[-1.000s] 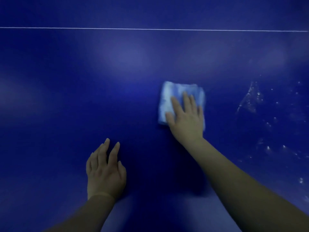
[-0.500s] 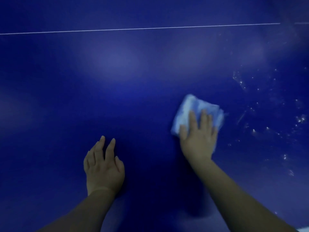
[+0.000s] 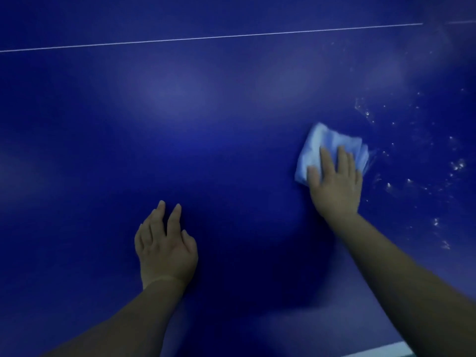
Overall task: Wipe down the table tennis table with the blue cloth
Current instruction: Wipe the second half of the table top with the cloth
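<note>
Table [image 3: 206,124]: cloth [image 3: 322,143] slid further rt under flat rt hand [image 3: 334,186]; lt hand [image 3: 164,248] relaxed, unmoved.

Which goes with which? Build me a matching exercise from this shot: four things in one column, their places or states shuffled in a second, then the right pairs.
Column 1
1. left hand
2. right hand
3. cloth
4. specks

Column 2
A. scattered at the far right
B. under the right hand's fingers
C. holds nothing
D. pressed flat on the cloth

Pairs: 1-C, 2-D, 3-B, 4-A
</note>
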Action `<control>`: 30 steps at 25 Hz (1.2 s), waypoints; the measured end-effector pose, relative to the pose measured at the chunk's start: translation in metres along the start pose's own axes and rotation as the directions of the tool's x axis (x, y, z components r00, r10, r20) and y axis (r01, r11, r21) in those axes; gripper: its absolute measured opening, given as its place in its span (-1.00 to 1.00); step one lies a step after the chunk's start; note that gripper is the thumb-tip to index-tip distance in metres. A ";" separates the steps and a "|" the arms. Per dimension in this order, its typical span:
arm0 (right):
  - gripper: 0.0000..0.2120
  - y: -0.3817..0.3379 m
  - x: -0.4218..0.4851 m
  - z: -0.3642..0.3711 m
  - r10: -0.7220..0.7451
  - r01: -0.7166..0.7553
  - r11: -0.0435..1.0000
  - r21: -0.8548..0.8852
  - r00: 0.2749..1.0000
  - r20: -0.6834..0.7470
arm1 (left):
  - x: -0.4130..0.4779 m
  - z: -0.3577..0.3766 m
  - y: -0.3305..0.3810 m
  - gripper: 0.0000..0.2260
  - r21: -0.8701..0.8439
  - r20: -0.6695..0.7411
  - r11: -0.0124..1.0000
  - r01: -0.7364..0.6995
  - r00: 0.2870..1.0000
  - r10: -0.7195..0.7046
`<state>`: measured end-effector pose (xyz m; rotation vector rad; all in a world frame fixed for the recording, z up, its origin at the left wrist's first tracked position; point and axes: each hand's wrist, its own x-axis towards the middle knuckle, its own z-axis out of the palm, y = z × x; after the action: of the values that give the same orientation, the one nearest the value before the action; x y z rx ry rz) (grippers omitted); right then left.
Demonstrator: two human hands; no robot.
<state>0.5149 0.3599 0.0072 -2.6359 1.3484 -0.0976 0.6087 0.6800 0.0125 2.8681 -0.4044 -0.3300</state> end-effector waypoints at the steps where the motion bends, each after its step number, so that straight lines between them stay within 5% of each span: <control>1: -0.42 -0.004 -0.033 0.003 -0.017 0.017 0.999 -0.028 1.000 -0.009 | 0.000 0.001 0.000 -0.51 0.004 -0.005 1.000 -0.002 1.000 0.002; 4: -0.44 -0.055 -0.103 0.020 -0.235 0.235 0.971 -0.032 0.972 -0.005 | 0.000 0.002 -0.001 -0.51 0.005 -0.009 1.000 -0.006 1.000 0.006; 7: -0.45 -0.109 -0.087 0.030 -0.547 0.543 0.837 0.071 0.829 0.114 | 0.000 0.003 -0.002 -0.51 -0.008 -0.005 1.000 0.002 1.000 -0.002; 9: -0.46 -0.109 -0.034 0.024 -0.523 0.523 0.851 0.037 0.843 0.126 | 0.002 0.003 -0.002 -0.51 -0.010 -0.011 1.000 -0.002 1.000 0.002; 11: -0.47 -0.069 0.003 0.011 -0.296 0.303 0.952 -0.048 0.949 0.108 | 0.002 0.004 -0.002 -0.51 -0.001 -0.024 1.000 -0.010 1.000 0.010; 13: -0.47 -0.012 -0.005 -0.002 -0.080 0.083 0.996 -0.030 0.995 0.066 | 0.000 0.005 -0.003 -0.52 0.006 -0.038 1.000 -0.020 0.999 0.021; 15: -0.48 0.026 -0.053 -0.011 -0.022 0.023 1.000 -0.010 0.999 0.045 | 0.000 0.006 -0.003 -0.52 0.009 -0.057 0.999 -0.033 0.998 0.034; 19: -0.47 -0.004 -0.166 0.004 -0.213 0.213 0.976 -0.053 0.977 0.000 | 0.000 0.007 -0.003 -0.54 -0.002 -0.101 0.998 -0.067 0.993 0.066; 22: -0.47 -0.064 -0.170 0.020 -0.526 0.527 0.850 0.013 0.847 0.073 | -0.001 0.008 -0.003 -0.54 -0.019 -0.139 0.997 -0.076 0.988 0.072; 24: -0.48 -0.081 -0.123 0.024 -0.603 0.602 0.798 0.038 0.795 0.063 | -0.001 0.009 -0.003 -0.54 -0.027 -0.165 0.996 -0.090 0.983 0.085; 28: -0.47 -0.012 -0.040 0.008 -0.159 0.162 0.986 -0.045 0.985 0.064 | 0.000 0.011 -0.005 -0.55 -0.010 -0.180 0.994 -0.109 0.978 0.106; 30: -0.47 0.036 -0.062 -0.006 0.005 -0.004 1.000 -0.023 1.000 0.012 | 0.000 0.011 -0.006 -0.56 -0.009 -0.193 0.992 -0.129 0.973 0.125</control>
<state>0.4492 0.3893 0.0076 -2.6477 1.3594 -0.0659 0.6074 0.6833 0.0002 2.8021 -0.5407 -0.0343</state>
